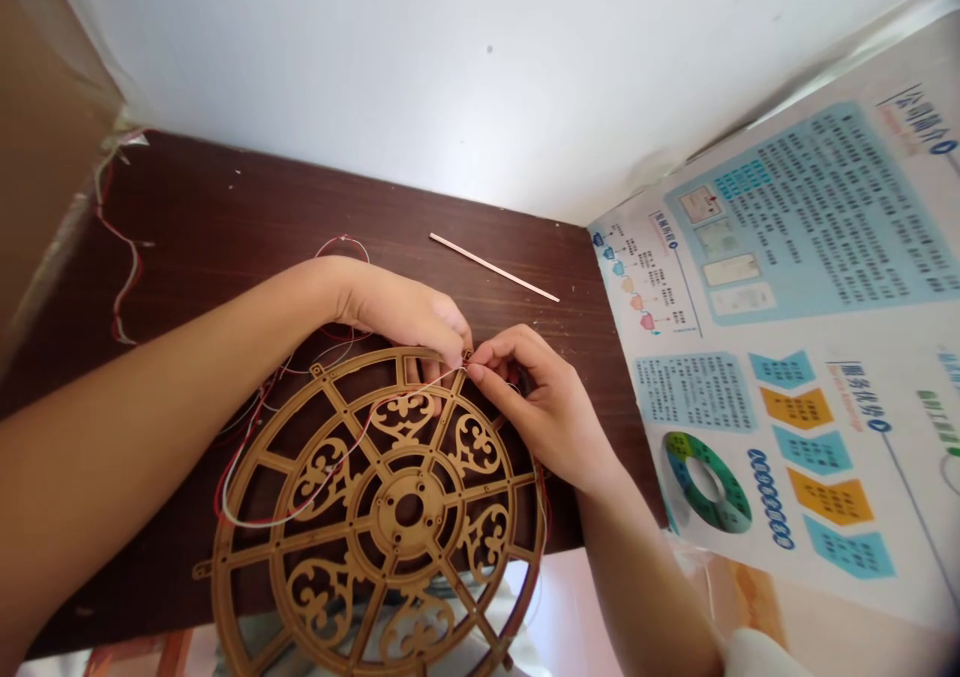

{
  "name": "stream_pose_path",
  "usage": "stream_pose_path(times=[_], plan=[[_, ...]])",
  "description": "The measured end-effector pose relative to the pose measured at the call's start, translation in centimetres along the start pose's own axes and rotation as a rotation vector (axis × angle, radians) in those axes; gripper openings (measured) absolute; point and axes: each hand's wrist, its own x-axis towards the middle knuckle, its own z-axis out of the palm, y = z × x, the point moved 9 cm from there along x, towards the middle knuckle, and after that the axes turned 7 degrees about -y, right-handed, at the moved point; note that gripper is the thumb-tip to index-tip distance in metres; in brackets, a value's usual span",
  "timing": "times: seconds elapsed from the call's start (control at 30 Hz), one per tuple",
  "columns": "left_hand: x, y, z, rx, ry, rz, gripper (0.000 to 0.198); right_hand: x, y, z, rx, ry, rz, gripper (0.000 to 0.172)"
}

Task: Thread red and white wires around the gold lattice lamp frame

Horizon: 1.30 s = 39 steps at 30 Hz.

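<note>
Here, the left hand [401, 312] and right hand [536, 407] pinch a white wire [427, 382] above a fretwork wheel [229, 567].

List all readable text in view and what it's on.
"公司简介": heading at the top right of the printed poster.
"服务优势": heading midway down the poster.
The poster's third heading, its body text and the small line under "服务优势" are too small or blurred to read.
No text visible on the wooden fretwork wheel.
</note>
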Motion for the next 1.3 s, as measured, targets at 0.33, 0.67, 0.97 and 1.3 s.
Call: stream_pose_path(times=[0.33, 0.67, 0.97, 1.3], plan=[[0.17, -0.30, -0.25, 0.049, 0.005, -0.054, 0.040, 0.10, 0.36, 0.17, 0.009, 0.024, 0.037, 0.011], [0.27, -0.34, 0.08, 0.047, -0.011, -0.088, 0.039, -0.07, 0.90, 0.23, 0.087, 0.015, 0.099, 0.014], [0.10, 0.01, 0.13, 0.051, -0.005, -0.083, 0.032, -0.02, 0.77, 0.28, 0.080, 0.037, 0.083, 0.011], [0.21, 0.14, 0.14, 0.066, 0.013, -0.086, 0.024, -0.24, 0.42, 0.14, 0.024, 0.054, 0.033, 0.011]])
